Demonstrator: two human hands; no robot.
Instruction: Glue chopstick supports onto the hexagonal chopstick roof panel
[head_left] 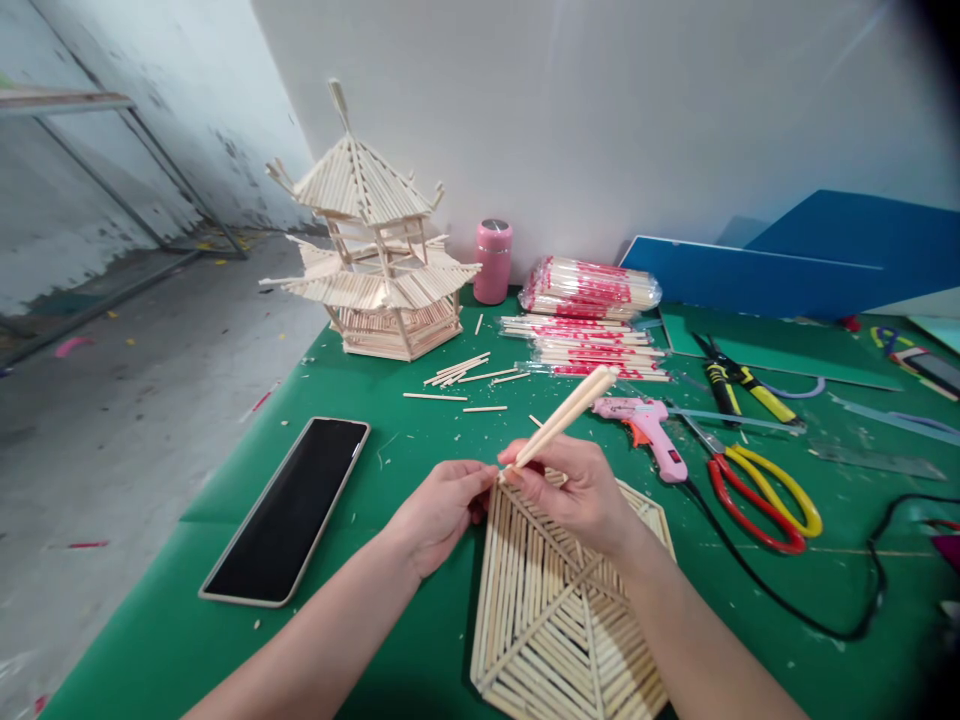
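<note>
My right hand [574, 490] is closed around a few pale wooden sticks [566, 415], which slant up to the right from a panel corner. Beneath it lies a hexagonal stick panel [540, 620], built of rows of sticks with crossing diagonal ribs. At that same far-left corner, my left hand [446, 505] pinches the panel's edge, its fingertips close to the foot of the sticks. Some of its fingers are hidden behind the corner. A pink hot glue gun [649, 430] rests just beyond my right hand.
A stick pavilion model [375, 260] stands at the back left, beside a pink bottle [493, 262] and packs of wrapped chopsticks [589, 320]. Loose sticks [457, 370] lie before it. A phone [289, 510] is left; red-yellow-handled scissors [765, 500], pliers [739, 385] and a cord [795, 615] lie right.
</note>
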